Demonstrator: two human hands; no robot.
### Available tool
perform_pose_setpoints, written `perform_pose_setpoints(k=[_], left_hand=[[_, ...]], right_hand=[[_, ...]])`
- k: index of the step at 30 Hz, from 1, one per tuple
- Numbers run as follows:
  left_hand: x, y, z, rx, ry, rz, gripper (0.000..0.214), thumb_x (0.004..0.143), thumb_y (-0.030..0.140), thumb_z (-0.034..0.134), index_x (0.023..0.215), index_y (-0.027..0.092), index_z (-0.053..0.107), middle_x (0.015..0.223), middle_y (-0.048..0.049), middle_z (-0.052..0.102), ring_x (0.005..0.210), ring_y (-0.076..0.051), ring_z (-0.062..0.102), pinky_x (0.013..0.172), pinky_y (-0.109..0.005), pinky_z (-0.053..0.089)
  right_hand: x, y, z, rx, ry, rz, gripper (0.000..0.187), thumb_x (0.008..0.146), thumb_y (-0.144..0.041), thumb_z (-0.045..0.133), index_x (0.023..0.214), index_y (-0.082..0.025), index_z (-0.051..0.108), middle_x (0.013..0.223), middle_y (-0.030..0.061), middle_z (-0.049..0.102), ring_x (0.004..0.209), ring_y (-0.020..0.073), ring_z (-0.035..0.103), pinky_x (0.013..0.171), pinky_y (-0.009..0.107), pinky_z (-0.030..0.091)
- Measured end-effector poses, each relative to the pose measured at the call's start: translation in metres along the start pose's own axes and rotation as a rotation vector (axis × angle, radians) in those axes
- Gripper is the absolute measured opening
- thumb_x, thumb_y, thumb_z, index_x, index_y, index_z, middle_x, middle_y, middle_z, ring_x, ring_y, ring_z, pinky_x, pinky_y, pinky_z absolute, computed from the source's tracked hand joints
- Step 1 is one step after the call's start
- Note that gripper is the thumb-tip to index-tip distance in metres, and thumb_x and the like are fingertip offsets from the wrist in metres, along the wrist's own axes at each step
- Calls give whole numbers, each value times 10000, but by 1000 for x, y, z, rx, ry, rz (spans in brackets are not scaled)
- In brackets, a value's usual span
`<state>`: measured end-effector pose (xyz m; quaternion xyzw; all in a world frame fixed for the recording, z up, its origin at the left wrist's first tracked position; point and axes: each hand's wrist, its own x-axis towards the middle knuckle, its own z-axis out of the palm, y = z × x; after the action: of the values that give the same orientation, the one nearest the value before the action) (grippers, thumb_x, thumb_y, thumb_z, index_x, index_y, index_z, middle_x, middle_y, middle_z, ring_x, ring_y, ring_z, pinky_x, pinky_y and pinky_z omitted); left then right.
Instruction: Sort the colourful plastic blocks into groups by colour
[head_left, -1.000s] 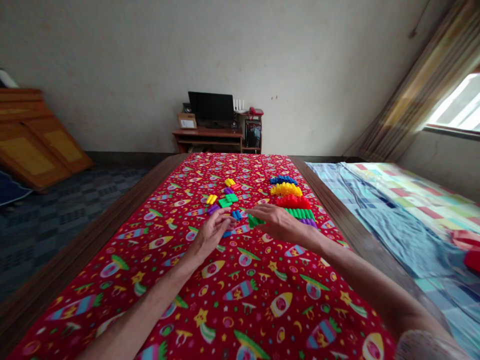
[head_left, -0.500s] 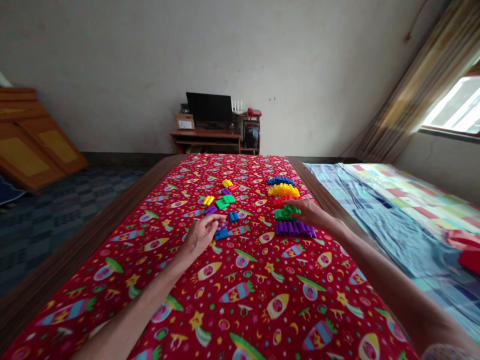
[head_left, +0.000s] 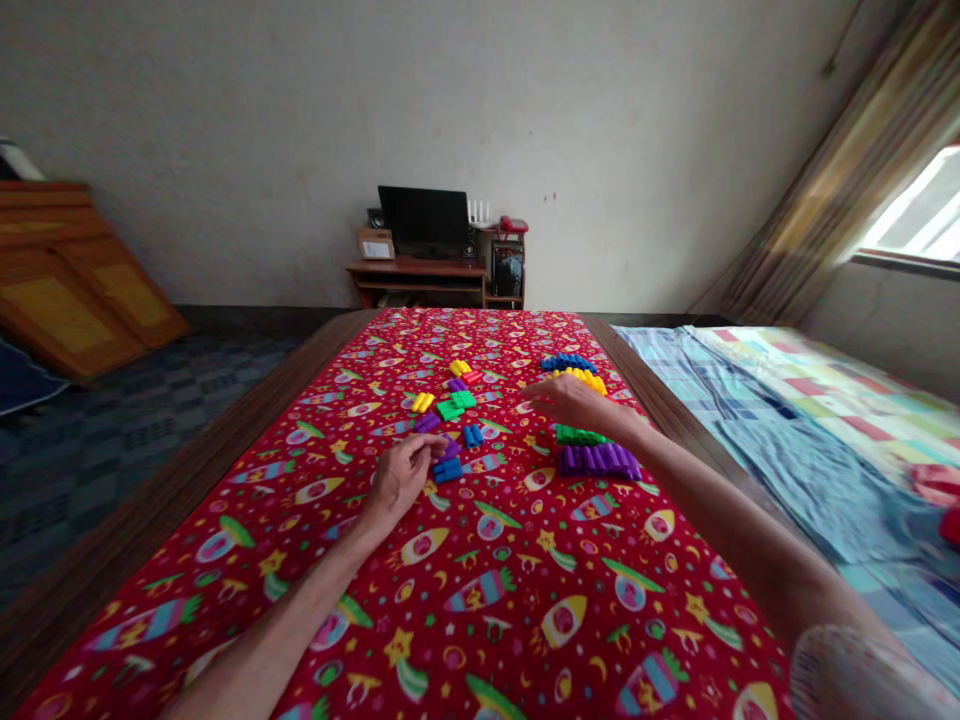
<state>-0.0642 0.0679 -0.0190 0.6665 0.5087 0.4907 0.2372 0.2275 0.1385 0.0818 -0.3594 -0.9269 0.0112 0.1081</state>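
Observation:
My left hand (head_left: 405, 470) rests low over the cloth with its fingers curled together. Its fingertips are beside a purple block (head_left: 451, 446) and a blue block (head_left: 448, 470); what they hold, if anything, is hidden. Fingers stretched out to the left, my right hand (head_left: 571, 400) hovers over the sorted rows, covering the red row. No held thing shows in it. Around it lie a blue row (head_left: 568, 363), a yellow row (head_left: 591, 380), a green row (head_left: 579, 436) and a purple row (head_left: 598, 462) of ridged plastic blocks.
Loose blocks lie left of the rows: green (head_left: 456, 404), yellow (head_left: 423, 402), red (head_left: 471, 377) and another blue block (head_left: 473, 436). A red patterned cloth (head_left: 480, 560) covers the table. A bed (head_left: 750, 430) stands to the right, a monitor desk (head_left: 420, 268) beyond.
My right hand has moved up and left from the green row, uncovering more green blocks and covering the red ones. My left hand stays nearly in place. The view has shifted slightly.

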Motion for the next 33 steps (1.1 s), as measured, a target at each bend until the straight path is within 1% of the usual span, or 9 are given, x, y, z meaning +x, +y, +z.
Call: perform_pose_setpoints(k=[3, 6, 11, 17, 20, 23, 25, 28, 33], left_hand=[[-2, -3, 0, 57, 19, 61, 250, 798, 211, 457, 811, 167, 703, 786, -53, 726, 656, -166, 681, 609, -259, 572], [-4, -4, 0, 74, 26, 80, 260, 810, 172, 435, 819, 168, 695, 784, -51, 709, 669, -160, 677, 611, -251, 567], [-5, -1, 0, 110, 11, 127, 276, 819, 122, 411, 816, 166, 683, 774, -53, 691, 677, -158, 668, 624, -249, 554], [-5, 1, 0, 79, 7, 114, 248, 845, 165, 438, 835, 170, 687, 823, -60, 699, 713, -166, 666, 666, -266, 545], [-3, 7, 3, -101, 52, -20, 260, 867, 322, 534, 1025, 165, 668, 936, -76, 711, 805, -192, 682, 737, -294, 552], [-1, 21, 6, -451, 65, -223, 505, 829, 521, 606, 1176, 154, 601, 985, -86, 715, 851, -208, 691, 809, -332, 551], [-1, 33, 7, -629, -23, -347, 567, 782, 599, 639, 1115, 140, 632, 931, -85, 724, 830, -209, 693, 822, -346, 548], [-3, 49, 5, -668, -182, -458, 505, 700, 569, 744, 967, 142, 699, 844, -67, 729, 822, -204, 683, 802, -319, 539], [-6, 51, 0, -615, -220, -484, 508, 614, 550, 809, 929, 157, 736, 863, -51, 728, 789, -179, 650, 749, -284, 509]], right_hand=[[53, -13, 18, -17, -115, -99, 286, 918, -128, 507, 1151, -103, 671, 959, 139, 733, 852, 191, 681, 753, 274, 501], [98, -22, 43, -18, -134, -163, 363, 854, -48, 541, 1192, -121, 650, 1093, 139, 704, 992, 204, 658, 847, 297, 508], [132, -29, 71, 10, -186, -271, 516, 771, 70, 527, 1229, -149, 623, 1181, 107, 678, 1071, 177, 628, 914, 267, 481], [116, -27, 68, -51, -152, -166, 272, 814, -164, 693, 1075, -89, 682, 995, 135, 711, 905, 194, 638, 784, 265, 477], [100, -33, 58, -6, -55, -103, 254, 866, -286, 664, 985, -63, 688, 783, 87, 694, 720, 144, 601, 665, 237, 432], [78, -54, 46, 145, 72, -80, 305, 901, -363, 615, 995, -77, 672, 695, 39, 660, 613, 101, 552, 600, 212, 380], [61, -74, 39, 193, 113, -111, 332, 918, -379, 586, 1065, -87, 647, 748, 56, 675, 632, 111, 568, 602, 220, 378], [35, -96, 34, 143, 114, -152, 327, 948, -354, 536, 1128, -93, 613, 841, 99, 689, 711, 151, 606, 623, 245, 402], [6, -98, 30, 137, 161, -311, 349, 918, -201, 568, 1264, -163, 551, 1105, 127, 658, 1001, 199, 618, 797, 306, 493]])
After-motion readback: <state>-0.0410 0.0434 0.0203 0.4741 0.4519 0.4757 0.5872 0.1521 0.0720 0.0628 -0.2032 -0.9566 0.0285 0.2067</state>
